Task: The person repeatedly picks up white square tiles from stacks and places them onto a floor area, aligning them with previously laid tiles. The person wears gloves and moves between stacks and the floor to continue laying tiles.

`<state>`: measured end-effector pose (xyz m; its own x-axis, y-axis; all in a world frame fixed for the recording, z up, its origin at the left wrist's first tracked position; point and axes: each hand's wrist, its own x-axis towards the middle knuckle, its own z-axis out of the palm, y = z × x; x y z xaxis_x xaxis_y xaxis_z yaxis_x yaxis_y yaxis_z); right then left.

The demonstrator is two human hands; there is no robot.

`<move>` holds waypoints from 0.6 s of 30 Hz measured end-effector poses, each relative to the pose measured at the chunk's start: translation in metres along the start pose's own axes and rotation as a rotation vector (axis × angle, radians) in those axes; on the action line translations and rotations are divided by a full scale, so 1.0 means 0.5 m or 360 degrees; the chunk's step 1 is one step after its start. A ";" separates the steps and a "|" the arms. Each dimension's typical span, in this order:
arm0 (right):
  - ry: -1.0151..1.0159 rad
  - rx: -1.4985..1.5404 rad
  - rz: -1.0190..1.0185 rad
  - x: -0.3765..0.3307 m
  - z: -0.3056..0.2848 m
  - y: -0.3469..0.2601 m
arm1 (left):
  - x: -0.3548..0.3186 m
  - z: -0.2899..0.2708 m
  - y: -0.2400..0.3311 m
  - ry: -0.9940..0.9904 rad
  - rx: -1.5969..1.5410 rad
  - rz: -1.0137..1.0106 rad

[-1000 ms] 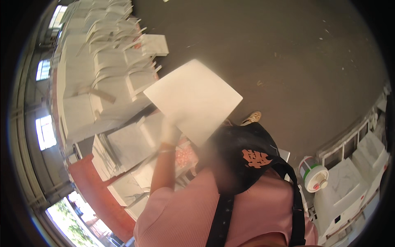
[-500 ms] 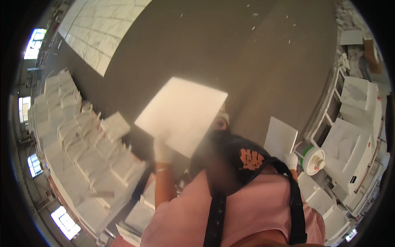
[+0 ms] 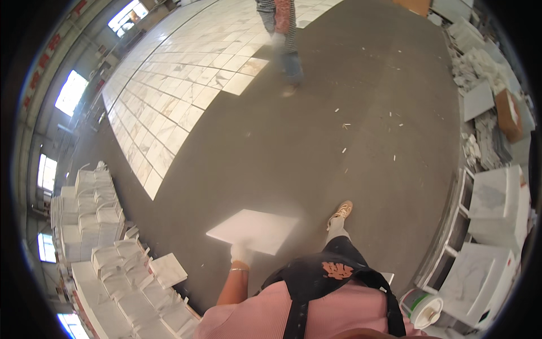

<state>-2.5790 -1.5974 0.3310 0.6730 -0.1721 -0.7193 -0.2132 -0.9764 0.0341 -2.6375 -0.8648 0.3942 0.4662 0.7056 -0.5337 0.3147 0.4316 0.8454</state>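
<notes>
Left hand: the gloved left hand (image 3: 241, 253) is closed on the near edge of a white square tile (image 3: 254, 230), carried flat at waist height.
Tile: it hangs over the bare grey floor (image 3: 316, 141), just left of the person's forward shoe (image 3: 341, 210).
Right hand: hidden; whether it is open or closed cannot be told.
Laid tiles: a field of marble-look tiles (image 3: 186, 85) covers the floor ahead and to the left.
Stacks: opened tile boxes (image 3: 101, 226) are piled at the left; more slabs (image 3: 497, 209) stand at the right.
Nearby: another person (image 3: 282, 34) stands at the edge of the laid field; a tape roll (image 3: 422, 308) sits at lower right.
</notes>
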 end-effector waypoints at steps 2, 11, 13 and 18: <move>-0.0060 -0.0058 -0.0063 0.132 -0.092 -0.059 | 0.032 0.054 -0.017 -0.0051 0.0265 0.0125; 0.0016 0.0007 -0.0184 0.381 -0.629 -0.316 | 0.169 0.340 0.073 0.0199 0.0103 -0.0257; 0.0158 0.0189 -0.0041 0.442 -0.762 -0.383 | 0.218 0.397 0.069 0.0224 0.0042 -0.0354; 0.0435 0.0505 -0.0138 0.626 -1.021 -0.503 | 0.379 0.562 0.053 0.0113 0.1093 -0.0190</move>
<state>-1.9531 -1.4723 0.4515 0.8520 -0.1614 -0.4981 -0.3264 -0.9075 -0.2643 -2.3084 -0.8775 0.3097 0.3480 0.7206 -0.5997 0.8226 0.0722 0.5640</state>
